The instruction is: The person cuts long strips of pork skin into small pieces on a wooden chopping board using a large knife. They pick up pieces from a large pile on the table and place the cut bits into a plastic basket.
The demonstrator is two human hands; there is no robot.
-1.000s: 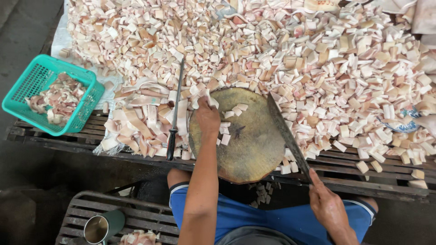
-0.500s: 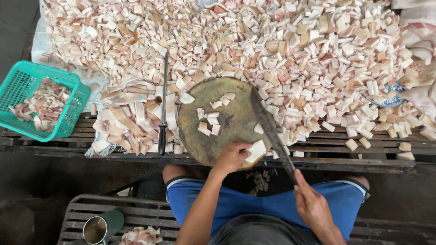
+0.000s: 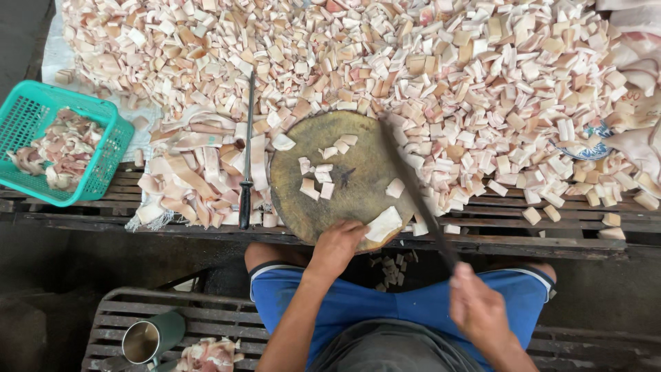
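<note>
My left hand [image 3: 337, 246] lies at the 6 o'clock edge of the round chopping block [image 3: 344, 180], forearm running up from below, fingers curled down on a large pale slab of meat [image 3: 384, 224] that rests on the block's rim at about 5 o'clock. My right hand [image 3: 477, 308] sits lower, over my blue shorts [image 3: 385, 303], fist closed round the handle of a long dark cleaver [image 3: 413, 193]; the blade slants up toward 11 o'clock across the block's right side. Small cut pieces [image 3: 318, 180] lie near the block's centre. A sharpening steel [image 3: 247, 158] lies at 9 o'clock of the block. The slatted surface [image 3: 564, 227] carries a wide heap of cut pieces [image 3: 441, 76] at 12 o'clock. A green basket [image 3: 65, 148] sits far toward 9 o'clock.
</note>
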